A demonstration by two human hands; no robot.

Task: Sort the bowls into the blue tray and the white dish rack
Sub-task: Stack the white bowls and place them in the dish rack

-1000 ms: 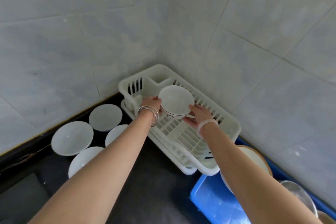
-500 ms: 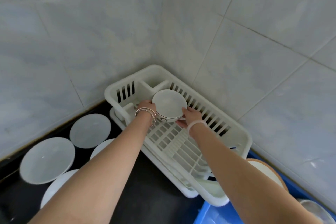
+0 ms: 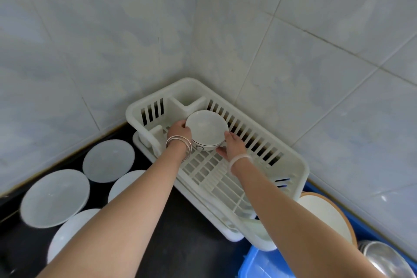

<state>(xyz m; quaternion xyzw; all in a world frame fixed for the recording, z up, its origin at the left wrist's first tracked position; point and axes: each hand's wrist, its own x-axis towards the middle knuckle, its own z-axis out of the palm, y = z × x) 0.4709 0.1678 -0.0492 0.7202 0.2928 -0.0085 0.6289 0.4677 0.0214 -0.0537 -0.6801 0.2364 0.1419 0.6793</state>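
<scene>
**You are holding a white bowl inside the white dish rack**

Your left hand (image 3: 179, 130) is gripping the left side of the white bowl (image 3: 206, 127), with the fingers curled around its wall. Your right hand (image 3: 232, 145) is gripping the right side, with the thumb lying against the rim and the fingers tucked underneath. Silver bangles (image 3: 179, 144) are circling your left wrist and a pale bracelet (image 3: 240, 160) is circling your right.

You are keeping the bowl upright at the far end of the white dish rack (image 3: 135, 108), above its slatted floor and just beside the small corner compartment. Whether the base is touching the floor cannot be told.

To the left of the rack, four more white bowls (image 3: 55, 197) are sitting mouth up on the black counter (image 3: 180, 244), close together. At the rack's near right end, the blue tray (image 3: 257, 265) is lying against it, holding a brown-rimmed bowl (image 3: 325, 216) and, beyond that, a metal bowl (image 3: 388, 259). Pale tiled walls (image 3: 293, 29) are meeting in a corner just behind the rack.
</scene>
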